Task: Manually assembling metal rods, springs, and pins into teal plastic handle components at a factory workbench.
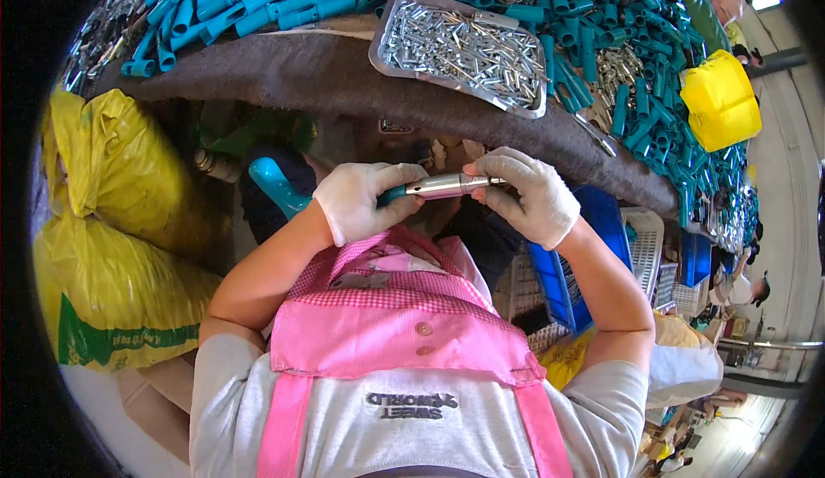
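Note:
In front of my pink apron I hold a teal-handled metal tube sideways. Its curved teal handle sticks out to the left past my wrist. My left hand, in a white glove with bare fingertips, is closed around the part where teal meets silver metal. On the other side my right hand, gloved the same way, pinches the narrow right end of the metal tube between thumb and fingers. Whether a small separate part sits in that pinch is hidden.
Ahead, a cloth-covered bench bears a clear tray of small metal pins and heaps of teal tubes. A yellow container stands at right. Yellow sacks fill the left; blue crates stand by my right arm.

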{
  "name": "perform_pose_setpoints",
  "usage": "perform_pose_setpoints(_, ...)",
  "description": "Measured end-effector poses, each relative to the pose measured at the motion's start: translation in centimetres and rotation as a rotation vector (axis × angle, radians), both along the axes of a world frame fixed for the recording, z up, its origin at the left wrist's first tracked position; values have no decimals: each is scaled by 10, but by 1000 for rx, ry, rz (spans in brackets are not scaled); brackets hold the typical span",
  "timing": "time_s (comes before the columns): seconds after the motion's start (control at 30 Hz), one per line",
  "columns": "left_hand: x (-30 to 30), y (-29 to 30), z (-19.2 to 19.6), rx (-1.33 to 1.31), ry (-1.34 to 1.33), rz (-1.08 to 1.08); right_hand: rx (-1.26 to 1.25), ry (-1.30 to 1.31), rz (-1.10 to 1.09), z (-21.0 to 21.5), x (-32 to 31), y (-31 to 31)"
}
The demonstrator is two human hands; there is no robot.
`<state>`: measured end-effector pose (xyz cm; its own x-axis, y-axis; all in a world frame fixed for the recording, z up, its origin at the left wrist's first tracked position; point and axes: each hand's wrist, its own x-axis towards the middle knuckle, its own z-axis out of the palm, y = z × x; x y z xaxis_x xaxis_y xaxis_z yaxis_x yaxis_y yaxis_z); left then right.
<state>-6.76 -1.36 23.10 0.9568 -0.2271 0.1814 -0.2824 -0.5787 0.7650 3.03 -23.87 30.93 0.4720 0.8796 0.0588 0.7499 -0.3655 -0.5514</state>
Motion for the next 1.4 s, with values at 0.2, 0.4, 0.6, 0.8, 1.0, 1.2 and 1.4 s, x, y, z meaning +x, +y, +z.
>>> perform_pose_setpoints(0.2,1,7,1,-481,638,-186,237,-313,376,1,5,0)
perform_pose_setpoints(0.4,-1,0,4,141,-109,-15,-126,732,-360,7,-17,5)
perform_pose_setpoints(0.6,-1,1,10,-29,142,-127,-59,43,10,-4,-11,-1)
perform_pose_setpoints(0.8,-1,-4,-2,-289,313,-226,-12,5,215,-11,-3,-2)
perform_pose_setpoints(1.0,0,1,-7,-498,674,-341,48,-378,451,-7,-8,0)
perform_pose_setpoints(1.2,-3,-12,4,230,40,-175,-306,857,-245,-22,-14,-3)
perform_pose_setpoints(1.4,-1,-20,-13,249,144,-210,-462,-269,111,-39,-26,2)
